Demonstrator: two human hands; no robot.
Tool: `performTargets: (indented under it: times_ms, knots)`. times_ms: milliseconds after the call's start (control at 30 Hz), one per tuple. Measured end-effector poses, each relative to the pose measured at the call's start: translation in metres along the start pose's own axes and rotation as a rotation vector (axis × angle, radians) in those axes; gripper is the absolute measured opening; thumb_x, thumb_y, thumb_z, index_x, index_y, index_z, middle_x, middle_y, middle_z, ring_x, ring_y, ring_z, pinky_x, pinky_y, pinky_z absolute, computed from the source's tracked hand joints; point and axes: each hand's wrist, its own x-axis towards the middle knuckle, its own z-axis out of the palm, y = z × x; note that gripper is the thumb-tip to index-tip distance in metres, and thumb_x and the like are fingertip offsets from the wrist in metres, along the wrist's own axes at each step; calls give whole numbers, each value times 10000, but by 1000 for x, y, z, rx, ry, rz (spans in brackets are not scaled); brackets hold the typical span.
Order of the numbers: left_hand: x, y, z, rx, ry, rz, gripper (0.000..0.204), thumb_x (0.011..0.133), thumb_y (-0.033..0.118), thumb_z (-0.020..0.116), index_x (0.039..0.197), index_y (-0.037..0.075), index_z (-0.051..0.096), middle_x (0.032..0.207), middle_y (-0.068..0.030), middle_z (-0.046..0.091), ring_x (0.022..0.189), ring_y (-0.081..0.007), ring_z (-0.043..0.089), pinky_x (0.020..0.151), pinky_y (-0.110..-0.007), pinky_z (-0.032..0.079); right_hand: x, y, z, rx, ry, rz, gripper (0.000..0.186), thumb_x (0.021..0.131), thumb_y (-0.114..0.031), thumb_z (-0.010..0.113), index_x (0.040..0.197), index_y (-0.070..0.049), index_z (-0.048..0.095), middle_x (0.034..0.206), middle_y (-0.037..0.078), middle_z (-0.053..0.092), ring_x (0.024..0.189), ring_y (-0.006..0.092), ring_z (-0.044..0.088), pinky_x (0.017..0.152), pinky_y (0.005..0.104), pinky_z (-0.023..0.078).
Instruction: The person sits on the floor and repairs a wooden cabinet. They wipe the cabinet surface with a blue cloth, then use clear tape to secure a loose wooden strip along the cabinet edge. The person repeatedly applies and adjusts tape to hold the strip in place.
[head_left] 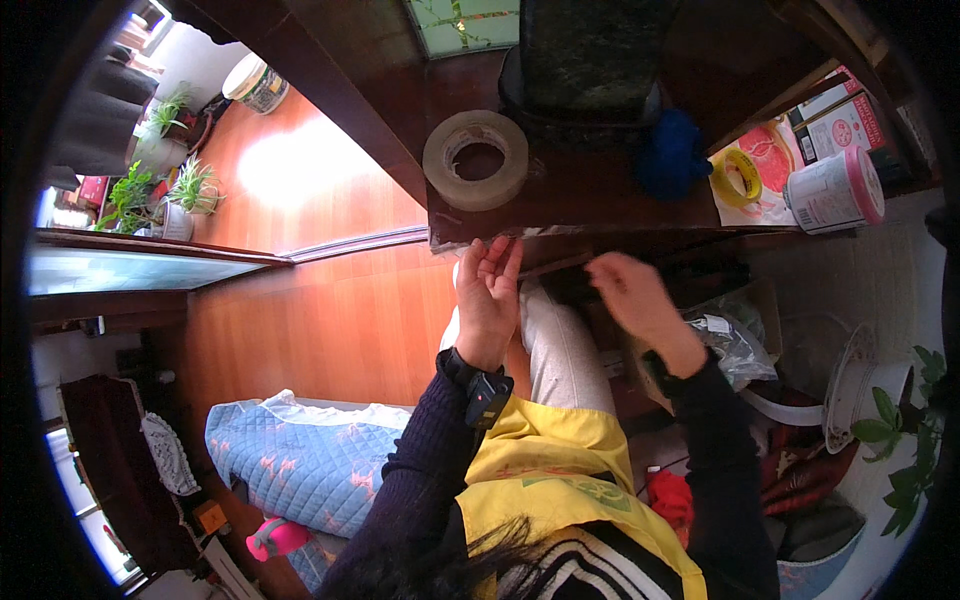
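Observation:
My left hand (487,310) is raised palm up to the front edge of a dark wooden shelf (570,205). Its fingers are stretched out, and the tips touch the edge by a strip of clear film (545,232). Just above lies a wide roll of clear packing tape (475,160), flat on the shelf. My right hand (645,308) is apart from the left, a little below the shelf edge. Its fingers are curled and slightly blurred; whether they hold anything is hidden.
A blue crumpled bag (675,155) sits beside a dark stone-like block (590,60) on the shelf. Right of it are a yellow tape roll (737,178) and a white tub with a pink lid (835,190). Below right, a box holds clear plastic (735,345). A blue quilted cover (300,445) lies left.

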Motion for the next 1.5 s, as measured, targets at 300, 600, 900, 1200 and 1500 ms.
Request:
performTargets:
  times_ms: [300, 600, 900, 1200, 1500]
  knots:
    - [-6, 14, 7, 226, 11, -52, 140, 880, 257, 534, 877, 118, 549, 908, -40, 638, 984, -207, 599, 824, -310, 393, 51, -47, 68, -284, -77, -94, 225, 899, -141, 483, 1058, -25, 594, 998, 180, 647, 934, 369, 613, 819, 442, 494]
    - [4, 20, -1, 106, 22, -129, 153, 839, 235, 558, 804, 85, 554, 948, -144, 658, 921, -253, 607, 790, -315, 457, 47, -1, 23, -32, -82, 4, 240, 922, -113, 500, 1075, -7, 651, 1024, 147, 674, 919, 265, 651, 787, 327, 514]
    - [6, 19, -1, 43, -3, -87, 143, 839, 177, 571, 860, 44, 521, 882, -86, 593, 933, -270, 603, 902, -386, 476, 34, 42, -44, 342, -116, 266, 262, 945, -130, 508, 1100, 41, 632, 1001, 104, 672, 903, 162, 629, 775, 272, 502]
    - [7, 19, -2, 26, 13, -79, 127, 831, 147, 581, 847, 35, 524, 872, -78, 572, 929, -276, 599, 930, -411, 467, 23, 70, -105, 308, -92, 358, 234, 962, -131, 500, 1067, 30, 634, 1012, 65, 649, 899, 129, 599, 818, 256, 488]
    - [7, 17, 0, -9, 13, -62, 139, 815, 149, 594, 813, 30, 522, 855, -105, 595, 957, -296, 590, 932, -423, 464, 13, 87, -117, 329, 202, 411, 241, 937, -136, 489, 996, 26, 658, 937, 70, 660, 818, 134, 613, 734, 258, 504]
